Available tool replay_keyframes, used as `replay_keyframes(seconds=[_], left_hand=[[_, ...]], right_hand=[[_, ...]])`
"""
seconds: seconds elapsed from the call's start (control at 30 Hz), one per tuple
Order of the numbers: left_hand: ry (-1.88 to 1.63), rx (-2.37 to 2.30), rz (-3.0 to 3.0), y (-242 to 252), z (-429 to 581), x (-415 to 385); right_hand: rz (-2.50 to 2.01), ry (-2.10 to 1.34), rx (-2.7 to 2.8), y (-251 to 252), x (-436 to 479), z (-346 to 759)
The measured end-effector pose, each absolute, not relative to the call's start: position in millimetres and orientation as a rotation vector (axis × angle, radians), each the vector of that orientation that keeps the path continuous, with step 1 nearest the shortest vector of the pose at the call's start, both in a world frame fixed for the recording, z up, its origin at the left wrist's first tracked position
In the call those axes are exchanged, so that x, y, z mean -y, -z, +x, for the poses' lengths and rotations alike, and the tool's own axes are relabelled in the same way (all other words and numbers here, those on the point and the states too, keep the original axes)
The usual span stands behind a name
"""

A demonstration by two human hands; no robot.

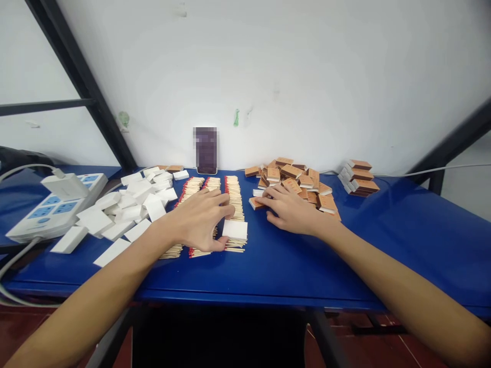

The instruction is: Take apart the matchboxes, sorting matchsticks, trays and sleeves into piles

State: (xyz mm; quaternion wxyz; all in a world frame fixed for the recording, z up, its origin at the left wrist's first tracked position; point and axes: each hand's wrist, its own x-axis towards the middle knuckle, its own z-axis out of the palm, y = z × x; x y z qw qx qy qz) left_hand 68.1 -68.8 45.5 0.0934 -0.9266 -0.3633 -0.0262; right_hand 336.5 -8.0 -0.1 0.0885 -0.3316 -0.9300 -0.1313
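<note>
My left hand [201, 220] is above the rows of matches, thumb and index finger at opposite edges of a small white matchbox tray [236, 229]. That tray lies over the near end of the right-hand row of matches [235, 197]; some matchsticks stick out beneath it. Two more match rows are partly hidden under the hand. At the left edge of a heap of brown matchboxes [291, 171], my right hand [291, 208] rests with its fingers spread. Its index finger touches a matchbox [256, 204], and the thumb is apart below.
A pile of white trays [130, 204] lies on the left of the blue table [238, 281], beside a power strip [57, 204] with a charger [65, 186] and cables. A phone [206, 151] leans on the wall. Stacked matchboxes [362, 179] stand at the right.
</note>
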Motion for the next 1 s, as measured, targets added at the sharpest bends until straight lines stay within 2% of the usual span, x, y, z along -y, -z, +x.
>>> replay_keyframes(seconds=[0.37, 0.53, 0.67, 0.83, 1.0], left_hand=[[0.207, 1.062, -2.777, -48.6, 69.2, 68.6], [0.325, 1.28, -2.566, -71.1, 24.7, 62.9], [0.143, 1.608, -2.223, -91.0, -46.2, 57.5], [-0.12, 1.911, -1.983, -103.6, -102.3, 64.3], [-0.131, 2.006, -1.978, -92.9, -115.4, 92.1]], right_hand=[[-0.894, 0.192, 2.689, 3.2, 5.9, 339.9], [-0.845, 0.191, 2.526, 3.6, 5.2, 347.6], [-0.962, 0.114, 2.391, 2.4, 4.7, 348.3], [-1.135, 0.184, 2.22, -2.8, 0.6, 346.4], [-1.402, 0.2, 2.287, -11.6, -1.2, 346.0]])
